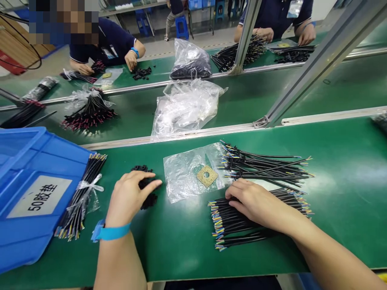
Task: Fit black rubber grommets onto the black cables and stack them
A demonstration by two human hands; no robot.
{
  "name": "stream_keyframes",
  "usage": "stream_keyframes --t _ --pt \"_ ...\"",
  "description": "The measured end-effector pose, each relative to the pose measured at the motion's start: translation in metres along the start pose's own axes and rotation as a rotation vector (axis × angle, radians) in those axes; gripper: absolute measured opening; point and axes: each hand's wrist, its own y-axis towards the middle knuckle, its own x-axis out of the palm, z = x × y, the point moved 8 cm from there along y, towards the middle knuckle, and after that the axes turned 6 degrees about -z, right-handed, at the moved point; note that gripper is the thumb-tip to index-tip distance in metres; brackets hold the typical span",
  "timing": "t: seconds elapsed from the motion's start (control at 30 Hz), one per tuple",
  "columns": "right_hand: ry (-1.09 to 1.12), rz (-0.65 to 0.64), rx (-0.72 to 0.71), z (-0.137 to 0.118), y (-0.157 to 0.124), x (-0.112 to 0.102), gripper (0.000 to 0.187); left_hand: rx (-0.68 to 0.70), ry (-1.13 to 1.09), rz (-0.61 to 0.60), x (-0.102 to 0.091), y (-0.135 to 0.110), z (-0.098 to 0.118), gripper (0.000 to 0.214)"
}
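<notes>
My left hand (128, 197), with a blue wrist strap, hovers at a pile of small black rubber parts (148, 201). Its thumb and forefinger are apart; the other fingers are hidden. My right hand (252, 199) lies over a row of black cables (232, 215) with stripped, coloured wire ends. Thumb and forefinger close on a cable at the row's upper edge, though the fingertips partly hide the grip. Behind that row lies another bunch of black cables (269, 165), with black pieces fitted near their left ends. A yellowish sponge (207, 176) with a round hole rests on a clear plastic bag (178, 177).
Left of me stands a blue bin (27, 161) beside a tied cable bundle (80, 197). A metal rail (181, 135) and slanted post (305, 76) border the bench. Beyond are crumpled plastic bags (187, 106), a cable bundle (90, 108) and two people handling cables.
</notes>
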Motion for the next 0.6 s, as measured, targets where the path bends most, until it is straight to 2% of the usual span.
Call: stream_keyframes --t 0.1,0.2,0.3,0.4,0.5,0.6 --pt "0.023 -0.036 0.051 0.001 0.001 0.001 0.009 0.049 0.143 -0.123 0.018 0.000 0.006 0.026" --pt "0.031 -0.081 0.078 0.000 0.002 0.001 0.012 0.100 0.147 -0.141 0.022 0.000 0.016 0.024" --pt "0.030 -0.113 0.091 -0.002 0.003 0.001 0.005 0.160 -0.007 -0.089 0.015 0.000 0.029 0.029" --pt "0.041 -0.117 0.106 0.000 0.003 0.001 0.009 0.129 -0.182 -0.027 0.007 -0.001 0.036 0.033" --pt "0.040 -0.066 0.074 -0.001 0.004 0.001 0.018 0.128 -0.256 0.045 0.002 -0.003 0.046 0.029" --pt "0.041 0.013 0.020 -0.006 0.006 0.003 0.014 0.177 -0.275 0.111 0.000 -0.004 0.056 0.024"
